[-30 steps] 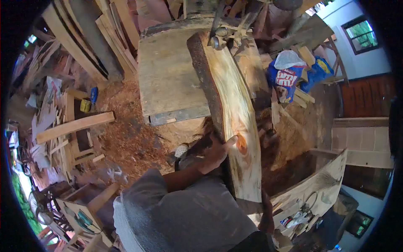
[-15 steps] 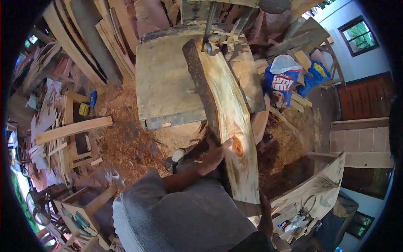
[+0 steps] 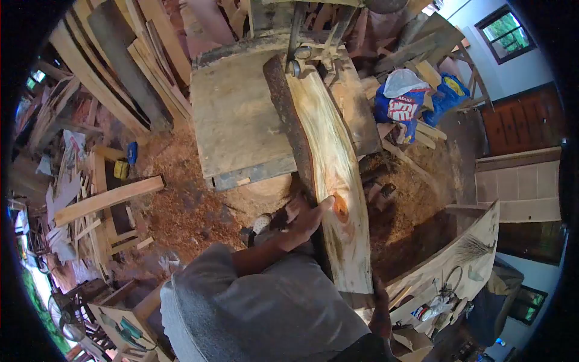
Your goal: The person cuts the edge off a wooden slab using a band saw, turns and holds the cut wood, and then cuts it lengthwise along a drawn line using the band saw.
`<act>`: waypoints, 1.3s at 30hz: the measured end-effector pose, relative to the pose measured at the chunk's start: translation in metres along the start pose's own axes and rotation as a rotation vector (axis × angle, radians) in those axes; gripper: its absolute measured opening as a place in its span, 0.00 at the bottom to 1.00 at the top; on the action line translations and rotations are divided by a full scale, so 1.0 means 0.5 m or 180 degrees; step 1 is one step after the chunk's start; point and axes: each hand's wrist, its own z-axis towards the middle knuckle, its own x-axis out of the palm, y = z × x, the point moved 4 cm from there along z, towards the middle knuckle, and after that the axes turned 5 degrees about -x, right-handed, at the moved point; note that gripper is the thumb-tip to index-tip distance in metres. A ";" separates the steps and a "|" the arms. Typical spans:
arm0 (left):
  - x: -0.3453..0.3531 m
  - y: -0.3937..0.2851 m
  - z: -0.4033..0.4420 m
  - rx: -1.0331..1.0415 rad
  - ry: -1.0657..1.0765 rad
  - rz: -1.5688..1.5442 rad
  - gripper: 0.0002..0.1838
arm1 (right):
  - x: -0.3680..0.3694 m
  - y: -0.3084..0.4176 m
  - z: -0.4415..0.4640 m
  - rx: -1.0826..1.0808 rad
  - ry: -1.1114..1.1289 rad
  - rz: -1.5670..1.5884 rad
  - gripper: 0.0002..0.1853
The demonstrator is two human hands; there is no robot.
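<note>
A long, pale-yellow wooden slab with a bark-covered left edge is lying ahead of the person, its long axis slanting from far left to near right, its far part resting on a broad, flat wooden worktable. The bare left hand is grasping the bark side, thumb pointing rightward beside an orange oval knot. The bare right hand, nearer the close end, is touching the right corner; whether its fingers are clenching, one cannot tell.

One wide, dark-edged fisheye view from the person's head, facing forward and steeply down: grey shirt close below, plank mid-view, bench farther ahead.
</note>
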 end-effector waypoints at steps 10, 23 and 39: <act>-0.039 0.102 0.051 0.0133 0.0258 -0.0051 0.43 | 0.063 0.048 -0.050 0.0127 -0.0079 0.0199 0.36; -0.088 0.081 0.030 -0.0195 0.0167 0.0323 0.33 | 0.154 0.018 -0.145 0.0335 -0.0180 0.0281 0.35; -0.136 0.067 0.040 -0.0296 0.1103 0.0093 0.40 | 0.312 -0.006 -0.230 0.0443 -0.0210 0.0424 0.34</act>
